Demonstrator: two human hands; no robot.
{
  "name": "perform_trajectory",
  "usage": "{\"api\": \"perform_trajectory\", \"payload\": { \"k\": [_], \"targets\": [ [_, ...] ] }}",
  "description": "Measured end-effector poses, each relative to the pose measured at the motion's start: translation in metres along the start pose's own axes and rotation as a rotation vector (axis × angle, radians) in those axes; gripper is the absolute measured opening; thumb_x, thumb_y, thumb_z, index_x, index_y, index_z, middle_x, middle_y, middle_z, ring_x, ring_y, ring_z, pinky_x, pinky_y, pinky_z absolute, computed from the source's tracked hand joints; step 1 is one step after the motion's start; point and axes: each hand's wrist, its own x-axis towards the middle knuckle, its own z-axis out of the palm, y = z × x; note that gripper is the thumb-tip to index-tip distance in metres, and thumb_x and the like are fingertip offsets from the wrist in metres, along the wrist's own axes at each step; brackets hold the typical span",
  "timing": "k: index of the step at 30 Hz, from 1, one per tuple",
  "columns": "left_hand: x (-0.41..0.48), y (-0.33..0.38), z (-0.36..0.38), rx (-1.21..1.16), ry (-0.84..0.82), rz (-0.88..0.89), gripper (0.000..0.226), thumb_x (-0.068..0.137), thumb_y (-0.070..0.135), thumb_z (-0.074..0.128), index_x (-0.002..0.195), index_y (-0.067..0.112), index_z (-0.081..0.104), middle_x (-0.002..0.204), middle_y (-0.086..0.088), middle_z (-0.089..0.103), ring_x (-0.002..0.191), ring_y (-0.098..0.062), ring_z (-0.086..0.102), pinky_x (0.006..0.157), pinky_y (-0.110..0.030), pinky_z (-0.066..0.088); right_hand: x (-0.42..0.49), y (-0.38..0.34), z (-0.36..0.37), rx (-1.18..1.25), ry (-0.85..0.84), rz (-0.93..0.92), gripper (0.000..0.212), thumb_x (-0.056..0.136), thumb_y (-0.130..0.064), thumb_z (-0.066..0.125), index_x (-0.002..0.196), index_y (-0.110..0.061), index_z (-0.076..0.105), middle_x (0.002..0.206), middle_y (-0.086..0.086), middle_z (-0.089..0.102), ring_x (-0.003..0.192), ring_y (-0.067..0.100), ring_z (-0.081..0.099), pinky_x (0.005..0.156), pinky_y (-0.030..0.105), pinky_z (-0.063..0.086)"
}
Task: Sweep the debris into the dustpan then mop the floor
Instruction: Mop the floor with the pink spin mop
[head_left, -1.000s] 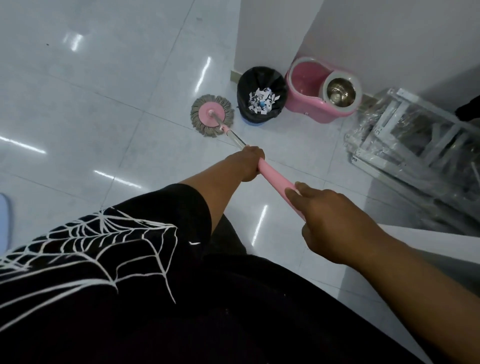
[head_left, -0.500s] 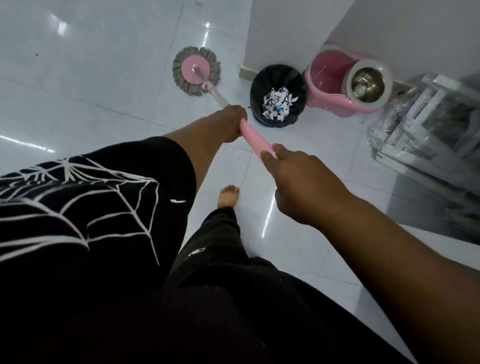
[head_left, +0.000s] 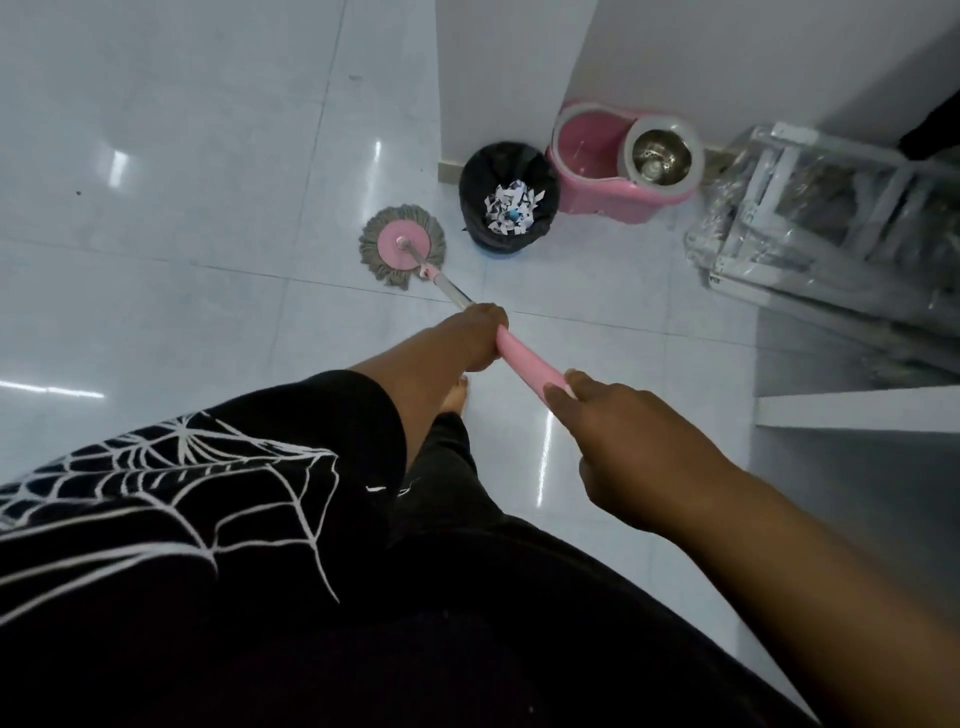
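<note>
Right hand (head_left: 639, 447) grips mop (head_left: 402, 250), hiding handle-end.

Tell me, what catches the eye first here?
Two hands, left hand ahead of right hand, grip a pink mop handle whose round mop head rests on the glossy white floor. Beside it, by the wall, stand a black bin holding paper scraps and a pink spin bucket.

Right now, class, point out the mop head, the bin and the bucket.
mop head (head_left: 392, 250): head view, pink disc.
bin (head_left: 477, 181): head view, black liner wall.
bucket (head_left: 608, 201): head view, pink front wall.
</note>
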Motion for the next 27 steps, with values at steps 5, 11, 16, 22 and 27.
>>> {"api": "perform_trajectory", "payload": {
  "k": [5, 11, 16, 22, 27],
  "targets": [
    [-0.049, 0.047, 0.057, 0.073, -0.059, 0.124, 0.028, 0.091, 0.026, 0.063, 0.114, 0.013, 0.055, 0.114, -0.008, 0.061, 0.095, -0.022, 0.059, 0.08, -0.033, 0.05, -0.091, -0.01, 0.032, 0.011, -0.049, 0.06, 0.057, 0.085, -0.006, 0.052, 0.139, -0.018, 0.037, 0.128, 0.005, 0.05, 0.081, 0.022, 0.058, 0.07, 0.037, 0.055],
    [-0.075, 0.062, 0.087, 0.075, -0.068, 0.185, 0.03, 0.091, 0.027, 0.062, 0.117, 0.014, 0.054, 0.117, -0.007, 0.06, 0.101, -0.023, 0.059, 0.087, -0.037, 0.05, -0.131, -0.025, 0.047, 0.017, -0.062, 0.091, 0.056, 0.086, -0.01, 0.052, 0.14, -0.019, 0.04, 0.126, 0.003, 0.053, 0.089, 0.022, 0.059, 0.076, 0.036, 0.055],
    [-0.077, 0.047, 0.085, 0.055, -0.056, 0.161, 0.027, 0.091, 0.023, 0.063, 0.115, 0.013, 0.055, 0.114, -0.009, 0.06, 0.096, -0.023, 0.061, 0.084, -0.037, 0.052, -0.118, -0.04, 0.049, 0.011, -0.048, 0.085, 0.056, 0.085, -0.008, 0.054, 0.138, -0.016, 0.042, 0.124, 0.006, 0.054, 0.083, 0.023, 0.058, 0.074, 0.037, 0.055],
    [-0.054, 0.016, 0.056, 0.018, -0.026, 0.128, 0.026, 0.091, 0.018, 0.063, 0.115, 0.011, 0.054, 0.114, -0.011, 0.058, 0.095, -0.024, 0.061, 0.082, -0.034, 0.051, -0.072, -0.049, 0.031, 0.013, -0.051, 0.1, 0.054, 0.084, -0.009, 0.054, 0.137, -0.014, 0.041, 0.114, 0.007, 0.053, 0.072, 0.023, 0.053, 0.067, 0.037, 0.053],
    [-0.012, -0.038, 0.004, -0.002, -0.03, 0.092, 0.027, 0.091, 0.012, 0.06, 0.117, 0.01, 0.053, 0.119, -0.012, 0.054, 0.099, -0.025, 0.061, 0.085, -0.033, 0.051, 0.005, -0.066, 0.003, 0.055, -0.04, 0.093, 0.064, 0.087, -0.014, 0.062, 0.145, -0.013, 0.035, 0.132, 0.009, 0.049, 0.076, 0.021, 0.054, 0.069, 0.025, 0.043]
  ]
}}
